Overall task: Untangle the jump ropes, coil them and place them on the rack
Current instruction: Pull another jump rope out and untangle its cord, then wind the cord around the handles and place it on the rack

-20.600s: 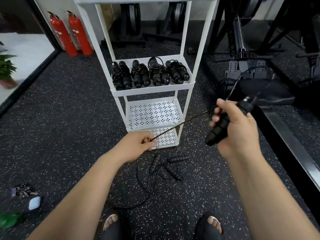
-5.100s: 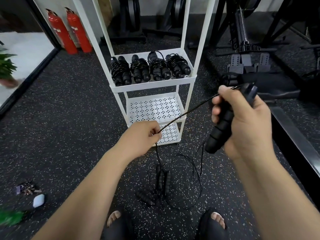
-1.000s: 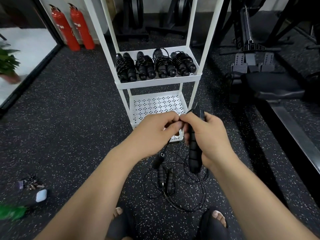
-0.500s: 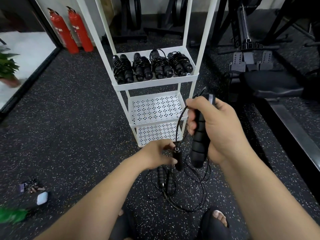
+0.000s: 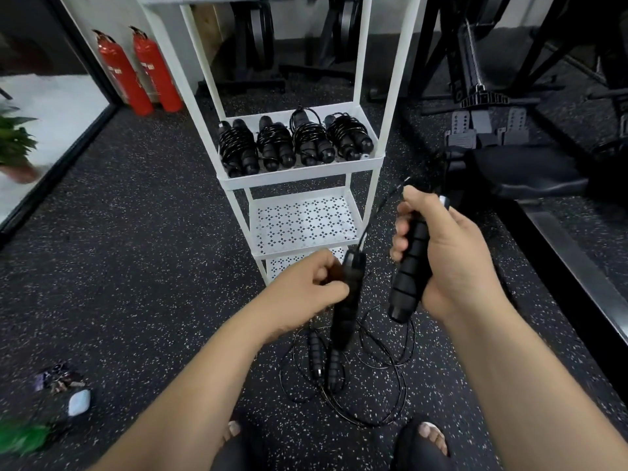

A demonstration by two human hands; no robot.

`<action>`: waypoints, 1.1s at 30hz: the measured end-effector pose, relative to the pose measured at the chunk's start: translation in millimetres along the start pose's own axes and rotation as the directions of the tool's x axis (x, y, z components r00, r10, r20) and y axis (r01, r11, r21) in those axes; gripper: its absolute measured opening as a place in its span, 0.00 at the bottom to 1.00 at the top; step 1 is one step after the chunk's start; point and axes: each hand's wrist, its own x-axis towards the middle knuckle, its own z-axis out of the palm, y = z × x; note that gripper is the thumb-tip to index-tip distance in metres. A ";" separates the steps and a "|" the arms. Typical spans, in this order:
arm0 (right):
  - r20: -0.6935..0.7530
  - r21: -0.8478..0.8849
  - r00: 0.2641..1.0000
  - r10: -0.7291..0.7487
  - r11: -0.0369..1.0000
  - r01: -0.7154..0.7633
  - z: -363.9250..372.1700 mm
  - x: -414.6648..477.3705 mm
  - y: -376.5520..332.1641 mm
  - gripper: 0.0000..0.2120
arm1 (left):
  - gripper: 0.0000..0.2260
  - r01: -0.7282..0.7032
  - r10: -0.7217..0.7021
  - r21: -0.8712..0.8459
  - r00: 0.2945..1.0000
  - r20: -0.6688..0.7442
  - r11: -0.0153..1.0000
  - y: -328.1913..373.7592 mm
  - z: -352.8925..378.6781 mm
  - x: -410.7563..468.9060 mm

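While one loose rope lies tangled on the speckled floor just before the rack, the item in hand is a second jump rope. The left hand is curled round the near handle, and the right hand is wrapped round the far handle. A thin cord runs between the handles' tops. Handles: ribbed foam, likely light, firm and grippy; hold mid-barrel. Cord: limp, probably slick and springy, snag-prone; wind it snugly round the paired handles. Four coiled ropes occupy the rack's middle shelf.
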 end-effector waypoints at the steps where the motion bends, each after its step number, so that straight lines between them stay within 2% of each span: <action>1: -0.012 -0.006 1.000 0.013 1.000 -0.013 -0.3 0.9 2.8 0.10 | 0.04 -0.012 0.010 -0.073 1.000 -0.028 0.997 3.1 -0.1 -1.7; 7: -0.052 -0.079 0.982 0.181 0.980 -0.185 3.9 0.4 24.3 0.11 | 0.04 -0.029 -0.052 -0.425 0.983 -0.178 0.905 21.6 2.1 -4.1; 10: -0.040 -0.175 0.987 0.155 0.972 -0.160 7.0 -4.7 34.7 0.11 | 0.08 -0.064 -0.067 -0.483 0.966 -0.249 0.873 21.4 -0.5 -4.1; 12: -0.013 -0.166 0.992 0.125 0.978 -0.126 9.9 -7.0 37.3 0.09 | 0.09 -0.070 -0.074 -0.519 0.965 -0.252 0.852 22.1 -2.3 -4.6; 22: -0.066 -0.045 0.997 0.027 0.999 -0.030 16.5 2.5 49.2 0.05 | 0.05 -0.093 -0.071 -0.513 0.954 -0.291 0.853 23.1 -4.5 3.8; 28: -0.060 -0.078 0.998 0.000 0.997 -0.004 18.3 4.8 49.5 0.06 | 0.05 -0.103 -0.045 -0.519 0.963 -0.265 0.849 22.1 -8.3 7.8; 31: 0.033 -0.061 0.999 0.020 0.998 -0.018 19.5 0.9 49.4 0.11 | 0.04 -0.132 -0.030 -0.581 0.965 -0.260 0.804 24.1 -10.4 5.4; 33: 0.169 -0.102 0.985 0.042 0.994 -0.025 21.2 -4.1 48.4 0.23 | 0.04 -0.159 -0.023 -0.593 0.958 -0.287 0.789 22.6 -12.8 6.1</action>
